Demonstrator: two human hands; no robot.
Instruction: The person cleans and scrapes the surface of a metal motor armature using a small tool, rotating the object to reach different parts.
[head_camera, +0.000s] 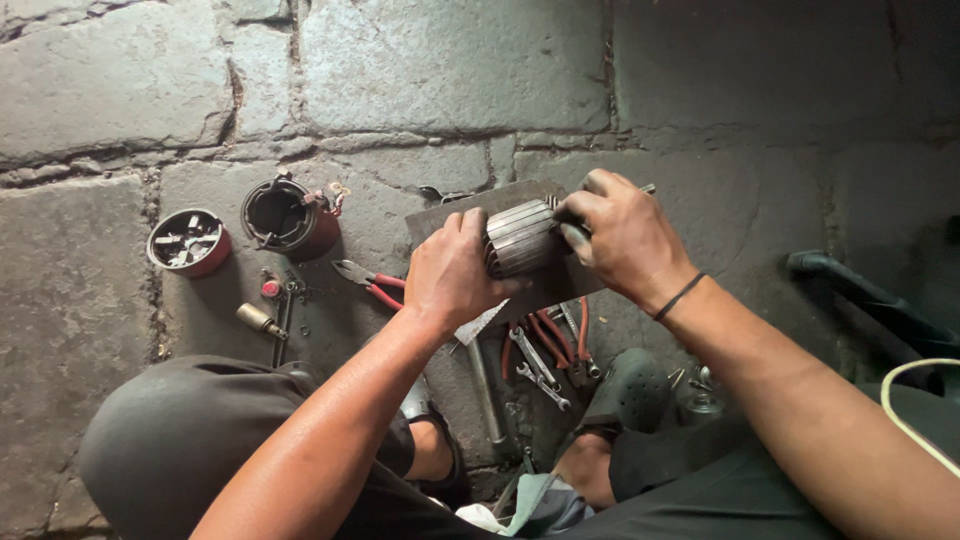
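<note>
Under everything lies the stone floor (450, 60), and on it, beneath the grip, a flat grey board (445, 222). The armature (522, 238), a ribbed metal cylinder, sits on that board between both hands. The left hand (452, 272) is closed around its near end, fingers curled over the top, thumb underneath. The right hand (622, 235) is closed on the far end, where a thin shaft pokes out past the knuckles; whether it pinches the shaft or the core cannot be told.

Left of the grip stands an open motor housing (288, 218), and farther left a small red cup (188, 243) of loose parts. Red-handled pliers (370, 281) lie just beside the left wrist. Below the grip, toward the knees, spanners (540, 368) lie in a heap with more red-handled tools.

To do this well, I judge the left hand should keep the core pressed to the board so it cannot roll, while the right works only at the end. Fingers should stay off the windings, which likely mark easily.
</note>
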